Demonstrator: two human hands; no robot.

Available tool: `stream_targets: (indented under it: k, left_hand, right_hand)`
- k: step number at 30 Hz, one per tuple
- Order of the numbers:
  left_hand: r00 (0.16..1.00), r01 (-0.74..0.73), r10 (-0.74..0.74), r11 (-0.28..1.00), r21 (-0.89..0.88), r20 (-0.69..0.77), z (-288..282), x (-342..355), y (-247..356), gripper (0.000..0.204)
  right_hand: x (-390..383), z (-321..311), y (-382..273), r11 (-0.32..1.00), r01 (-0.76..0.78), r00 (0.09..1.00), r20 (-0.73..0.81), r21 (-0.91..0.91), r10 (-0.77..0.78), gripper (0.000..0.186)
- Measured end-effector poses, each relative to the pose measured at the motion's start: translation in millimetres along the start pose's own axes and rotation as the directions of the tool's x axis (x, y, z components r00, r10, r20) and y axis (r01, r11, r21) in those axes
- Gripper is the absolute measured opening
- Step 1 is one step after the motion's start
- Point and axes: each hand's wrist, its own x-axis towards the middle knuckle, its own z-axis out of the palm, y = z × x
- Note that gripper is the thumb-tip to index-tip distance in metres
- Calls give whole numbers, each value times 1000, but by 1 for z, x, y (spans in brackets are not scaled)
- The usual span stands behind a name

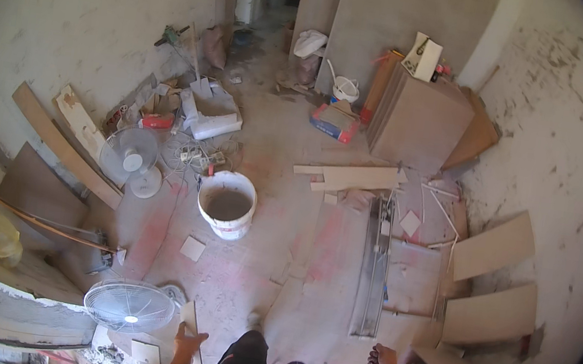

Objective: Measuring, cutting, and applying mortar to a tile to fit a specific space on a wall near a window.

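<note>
1. While the person stands at the near edge, the head view shows the left hand [187, 342] grasping a narrow strip [190, 317] of pale board or tile, fingers closed on its side. The strip is near, left of the person's legs and just right of a round fan [129, 305].
2. The right hand [385, 361] is near and to the right, its fingers bent inward; whether they grip anything small cannot be told. A long metal rail tool [370, 290] lies on the floor just beyond it.
3. Toward the middle, a white bucket [224, 225] contains a grey-brown substance; a small square tile [193, 248] lies nearer.
4. On the left, a second fan [130, 152] stands near long boards leaning on the wall.
5. On the right, two tan panels [497, 244] lean against the wall.
6. Far right, large brown slabs [425, 122] stand stacked upright; a red-and-blue carton [334, 122] sits to their left.
</note>
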Motion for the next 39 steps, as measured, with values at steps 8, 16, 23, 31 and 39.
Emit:
stream_targets:
  k: [8, 16, 23, 31, 39]
  left_hand:
    - [971, -184, 204, 970, 156, -125, 38, 86, 173, 104]
    - [931, -25, 45, 998, 60, -362, 103, 148, 271, 109]
    - [897, 182, -179, 983, -30, -403, 146, 134, 385, 108]
    - [882, 228, -249, 969, -99, -401, 193, 206, 466, 97]
    - [813, 190, -240, 971, -147, -531, 247, 348, 501, 76]
  right_hand:
    - [89, 66, -151, 998, -44, 999, -25, -37, 43, 26]
    - [324, 172, -306, 956, 197, 956, 261, -216, -138, 16]
    - [389, 417, -526, 920, 157, 935, 354, -359, -21, 15]
    - [421, 680, -615, 711, 430, 779, 626, -556, 18, 21]
    - [458, 851, -602, 331, 665, 649, 737, -669, 187, 24]
